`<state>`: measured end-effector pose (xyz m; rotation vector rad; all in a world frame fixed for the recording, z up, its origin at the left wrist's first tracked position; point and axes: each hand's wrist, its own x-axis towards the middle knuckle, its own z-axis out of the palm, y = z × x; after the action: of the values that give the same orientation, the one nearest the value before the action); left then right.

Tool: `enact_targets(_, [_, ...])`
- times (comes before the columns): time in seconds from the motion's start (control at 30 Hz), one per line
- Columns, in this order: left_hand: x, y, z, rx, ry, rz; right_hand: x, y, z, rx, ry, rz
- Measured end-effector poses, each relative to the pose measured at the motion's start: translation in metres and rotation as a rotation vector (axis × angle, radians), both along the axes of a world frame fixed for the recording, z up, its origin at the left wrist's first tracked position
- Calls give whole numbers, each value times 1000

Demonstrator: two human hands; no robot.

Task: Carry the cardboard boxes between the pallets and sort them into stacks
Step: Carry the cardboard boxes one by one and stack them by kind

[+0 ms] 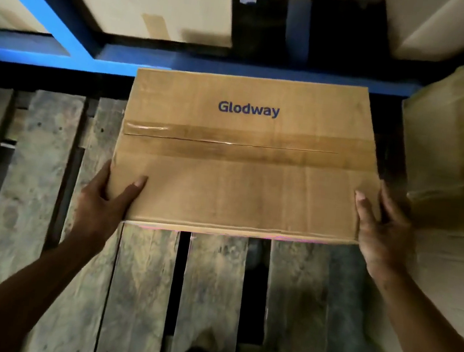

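— Where is the box [241,159] in relation to the hands?

— Straight ahead of the person, between the two hands. Its taped top faces up, printed with "Glodway", and its long axis runs left to right, across the body. The tape seam [229,143] runs the same way.

— And the grip?

— The left hand [104,197] is on the near left corner, thumb laid flat on the top, fingers wrapped down the left side. The right hand [380,225] mirrors it at the near right corner, thumb on top, fingers around the right side. Both are clamped on the box, one at each short end.

— Which hand is nearer?

— Neither, as far as I can judge; they sit about level, so the load looks evenly shared.

— Is it resting on anything?

— It sits over the far part of the wooden pallet [146,282], close to a blue rack beam [121,63]. Whether its underside touches the planks or hangs just above them, I cannot tell.

— What matters for the next move?

— Another cardboard box [445,162] stands just beside the right hand, so there is little room there. The left side is open planks.
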<state>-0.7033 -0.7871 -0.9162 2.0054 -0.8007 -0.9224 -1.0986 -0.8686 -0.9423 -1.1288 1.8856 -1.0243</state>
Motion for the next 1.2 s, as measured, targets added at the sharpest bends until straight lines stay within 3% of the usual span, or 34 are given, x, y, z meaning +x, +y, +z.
enact_targets(0.63, [11, -23, -21, 100, -20, -71, 14, -9, -15, 125, 4, 46])
enact_targets(0.73, [9, -22, -21, 135, -54, -67, 15, -10, -10, 187, 160, 126])
enact_targets(0.83, [9, -16, -20, 196, -113, -97, 25, -9, 5, 296, 490, 233])
enact_targets(0.9, [11, -5, -14, 239, -245, -174, 46, 6, 21, 300, 669, 301])
enact_targets(1.0, [9, 12, 10, 303, -499, -396, 90, 35, 45, 305, 687, 449])
enact_targets(1.2, [-21, 84, 122, 270, -626, -572, 173, 126, 145, 174, 727, 728])
